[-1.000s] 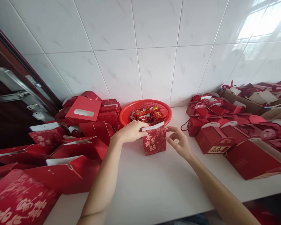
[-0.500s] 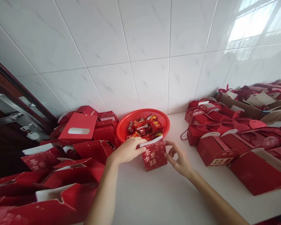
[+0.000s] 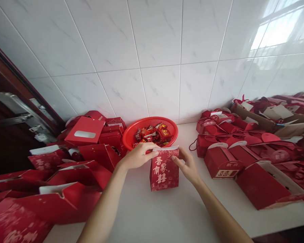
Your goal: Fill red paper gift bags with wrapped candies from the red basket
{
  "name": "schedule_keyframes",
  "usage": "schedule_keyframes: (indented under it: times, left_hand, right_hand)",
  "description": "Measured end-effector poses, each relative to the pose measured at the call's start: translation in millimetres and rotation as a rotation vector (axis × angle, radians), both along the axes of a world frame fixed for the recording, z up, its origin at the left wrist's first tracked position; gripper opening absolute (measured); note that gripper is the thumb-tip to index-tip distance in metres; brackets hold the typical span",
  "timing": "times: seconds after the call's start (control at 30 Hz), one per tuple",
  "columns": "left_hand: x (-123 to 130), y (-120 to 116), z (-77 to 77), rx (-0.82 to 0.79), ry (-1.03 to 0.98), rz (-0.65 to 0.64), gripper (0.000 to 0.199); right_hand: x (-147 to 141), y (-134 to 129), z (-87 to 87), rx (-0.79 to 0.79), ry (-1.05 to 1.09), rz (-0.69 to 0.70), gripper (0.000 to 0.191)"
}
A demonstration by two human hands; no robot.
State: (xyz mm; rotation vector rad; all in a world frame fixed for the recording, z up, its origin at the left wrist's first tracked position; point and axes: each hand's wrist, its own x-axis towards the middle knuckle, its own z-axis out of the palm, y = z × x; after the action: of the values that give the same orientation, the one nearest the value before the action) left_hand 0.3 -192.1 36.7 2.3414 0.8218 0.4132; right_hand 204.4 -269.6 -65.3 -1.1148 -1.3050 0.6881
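A red paper gift box (image 3: 164, 172) with pale Chinese characters stands upright on the white table, its front facing me. My left hand (image 3: 139, 155) pinches the top left edge, thumb on the front and fingers behind. At the top right, my right hand (image 3: 187, 163) grips the box the same way, its thumb on the front panel. A white inner edge shows along the top between both hands. Just behind the box sits a red plastic basket (image 3: 126, 135) holding wrapped candies (image 3: 152, 134).
Open red boxes (image 3: 63, 202) crowd the left side, near a dark door with a metal handle (image 3: 15, 118). On the right stand rows of closed red boxes (image 3: 224, 162) and a cardboard carton (image 3: 258, 118). A tiled wall (image 3: 159, 87) rises behind.
My right hand has moved from the box's right side up to its top edge and closed on it. The box now stands straighter and a little nearer to me.
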Motion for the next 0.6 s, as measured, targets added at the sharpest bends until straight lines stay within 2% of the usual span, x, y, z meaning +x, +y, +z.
schedule_keyframes:
  times: [0.1, 0.23, 0.37, 0.47, 0.6]
  left_hand:
    - [9.0, -6.6, -11.8, -0.032, -0.136, 0.112, 0.034]
    - [17.9, -19.3, -27.8, -0.083, -0.333, 0.236, 0.037]
    - [31.3, -31.3, -36.7, -0.112, -0.548, 0.33, 0.042]
    - [41.2, -36.2, -37.6, -0.121, -0.719, 0.326, 0.044]
    - [45.1, -41.3, -35.8, -0.094, -0.804, 0.3, 0.034]
  right_hand:
    - [1.4, -4.8, 10.4, -0.048, 0.2, 0.1, 0.032]
    - [3.0, -14.5, 24.0, -0.107, 0.412, 0.145, 0.033]
    - [4.1, -22.1, 33.5, -0.124, 0.563, 0.162, 0.032]
    - [4.4, -25.1, 37.8, -0.141, 0.643, 0.16, 0.03]
    - [4.1, -27.6, 40.7, -0.177, 0.691, 0.163, 0.029]
